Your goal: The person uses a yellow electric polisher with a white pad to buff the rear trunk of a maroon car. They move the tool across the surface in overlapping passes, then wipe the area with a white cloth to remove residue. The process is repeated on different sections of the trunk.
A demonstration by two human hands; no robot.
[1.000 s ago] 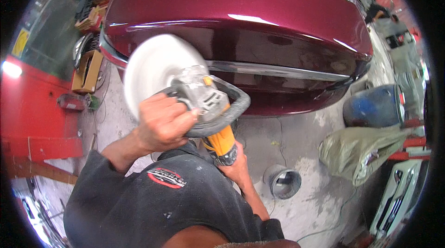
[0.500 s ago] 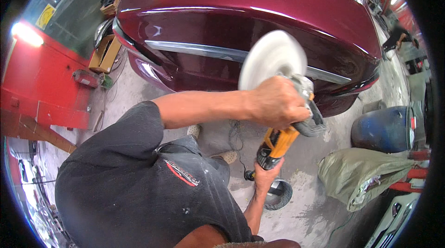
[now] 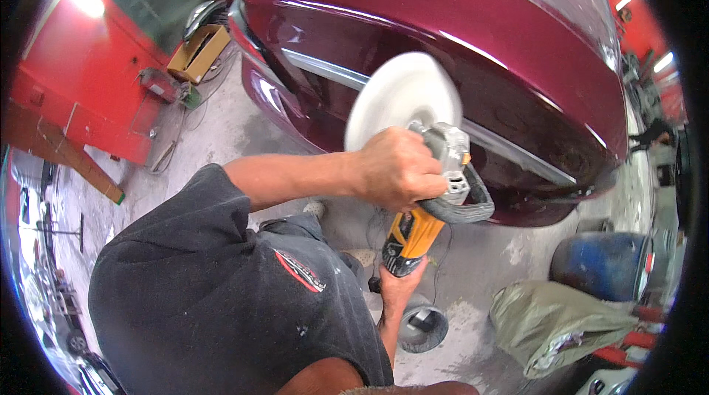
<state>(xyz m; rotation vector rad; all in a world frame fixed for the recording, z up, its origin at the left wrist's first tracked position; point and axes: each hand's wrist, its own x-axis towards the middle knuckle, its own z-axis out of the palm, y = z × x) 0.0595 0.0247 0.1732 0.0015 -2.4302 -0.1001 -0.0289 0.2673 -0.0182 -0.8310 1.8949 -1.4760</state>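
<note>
I hold a yellow and black power polisher (image 3: 410, 236) in front of the rear of a dark red car (image 3: 399, 15). My left hand (image 3: 400, 170) is closed round the front of the tool, by its grey metal head and black loop handle. My right hand (image 3: 401, 288) grips the tool's rear end, its fingers partly hidden. The round white pad (image 3: 406, 96) is blurred as if spinning. It covers part of the silver trim strip (image 3: 517, 151); I cannot tell whether it touches the paint.
A grey bucket (image 3: 423, 327) stands on the floor below the tool, near a thin cord. To the right are a blue drum (image 3: 602, 266) and a stuffed olive sack (image 3: 557, 325). At left stand an open cardboard box (image 3: 199, 54) and a red wall (image 3: 81, 77).
The polisher has moved left along the car's rear, with both hands still on it. The view has turned, so the car looks more slanted and sits farther right.
</note>
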